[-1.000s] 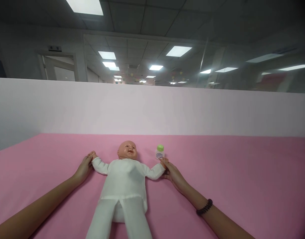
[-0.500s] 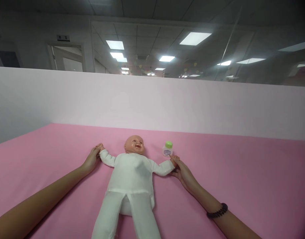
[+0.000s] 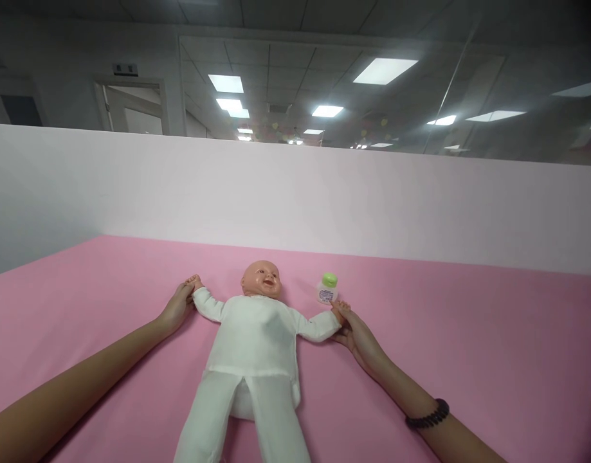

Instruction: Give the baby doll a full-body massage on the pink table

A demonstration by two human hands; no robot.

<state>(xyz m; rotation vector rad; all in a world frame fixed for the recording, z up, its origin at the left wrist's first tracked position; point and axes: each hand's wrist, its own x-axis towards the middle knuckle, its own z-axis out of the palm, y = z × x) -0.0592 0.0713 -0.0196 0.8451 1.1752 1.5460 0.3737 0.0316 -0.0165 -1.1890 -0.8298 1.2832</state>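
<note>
A baby doll (image 3: pixel 259 337) with a white cloth body lies on its back, its bald plastic head toward the far side. Both of its arms are stretched out sideways. My left hand (image 3: pixel 178 308) is closed on the doll's hand at the left. On the other side, my right hand (image 3: pixel 360 334) grips the doll's other hand between thumb and fingers. Just behind my right hand stands a small clear bottle (image 3: pixel 327 290) with a green cap and a printed label. The lower ends of the doll's legs run out of view.
The doll and bottle rest on a pink surface (image 3: pixel 444 360). A white upright panel (image 3: pixel 295 196) closes off its back edge. Beyond the panel are a door (image 3: pixel 134 110), glass and lit ceiling lamps.
The view has shifted very slightly. Both hands keep their hold on the doll's hands, and the doll and bottle stay in place.
</note>
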